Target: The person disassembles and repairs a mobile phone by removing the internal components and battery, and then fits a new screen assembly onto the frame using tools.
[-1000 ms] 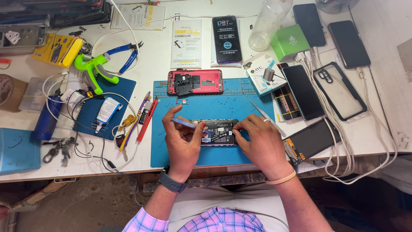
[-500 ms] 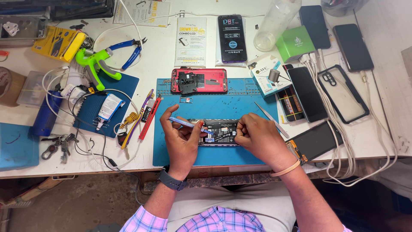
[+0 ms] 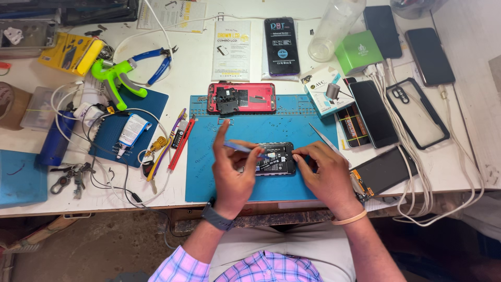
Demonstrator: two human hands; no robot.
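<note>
Two hands, left hand, right hand, opened phone mid-mat

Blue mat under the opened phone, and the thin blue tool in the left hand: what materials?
Blue work mat: likely silicone rubber, matte with moulded compartments along its top edge. Thin blue pry tool in the left hand: probably plastic, flat and uniformly coloured, though too small to be sure.
</note>
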